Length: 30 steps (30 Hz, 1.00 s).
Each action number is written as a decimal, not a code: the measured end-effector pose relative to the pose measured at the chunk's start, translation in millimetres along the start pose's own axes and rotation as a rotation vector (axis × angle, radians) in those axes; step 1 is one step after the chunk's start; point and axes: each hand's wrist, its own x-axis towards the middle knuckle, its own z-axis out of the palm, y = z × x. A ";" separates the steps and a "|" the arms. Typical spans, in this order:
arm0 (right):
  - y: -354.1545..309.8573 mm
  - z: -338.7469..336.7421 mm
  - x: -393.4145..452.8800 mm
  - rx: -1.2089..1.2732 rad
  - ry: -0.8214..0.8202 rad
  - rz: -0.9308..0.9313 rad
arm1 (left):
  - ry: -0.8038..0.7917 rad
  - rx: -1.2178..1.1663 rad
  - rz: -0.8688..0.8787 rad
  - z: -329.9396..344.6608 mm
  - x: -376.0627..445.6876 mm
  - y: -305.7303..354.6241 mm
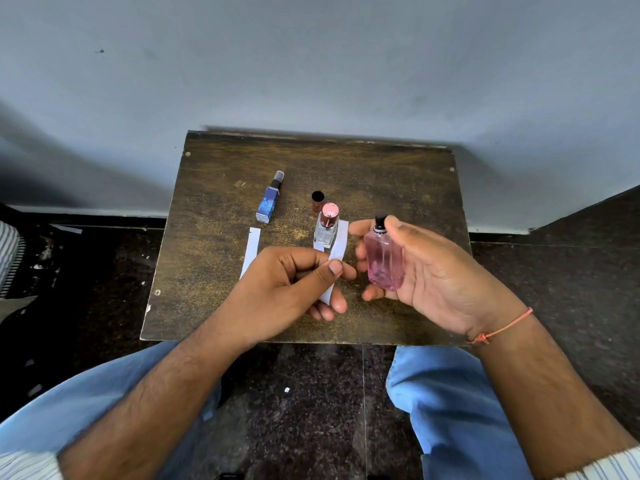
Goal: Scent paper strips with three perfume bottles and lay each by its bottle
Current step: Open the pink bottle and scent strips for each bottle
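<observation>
My right hand holds a pink perfume bottle upright above the table, its index finger resting on the black spray head. My left hand pinches a white paper strip between thumb and fingers, just left of the pink bottle. A clear bottle with a pink cap stands at the table's middle, behind the held strip. A blue bottle stands at the back left. Another white strip lies in front of the blue bottle, its near end hidden by my left hand.
A small brown cap stands open side up behind the clear bottle. The little wooden table is pushed against a grey wall. My knees in blue trousers flank its front edge over a dark speckled floor.
</observation>
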 end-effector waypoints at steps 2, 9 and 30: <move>1.8 -1.2 0.0 -0.010 -0.003 -0.011 | 0.000 -0.001 0.000 -0.1 0.3 0.4; 6.6 6.1 2.8 -0.366 0.217 -0.186 | 0.006 0.009 0.000 -1.0 1.0 0.9; 3.7 4.9 0.5 -0.479 0.301 -0.218 | 0.002 0.040 -0.044 -2.3 3.0 -2.6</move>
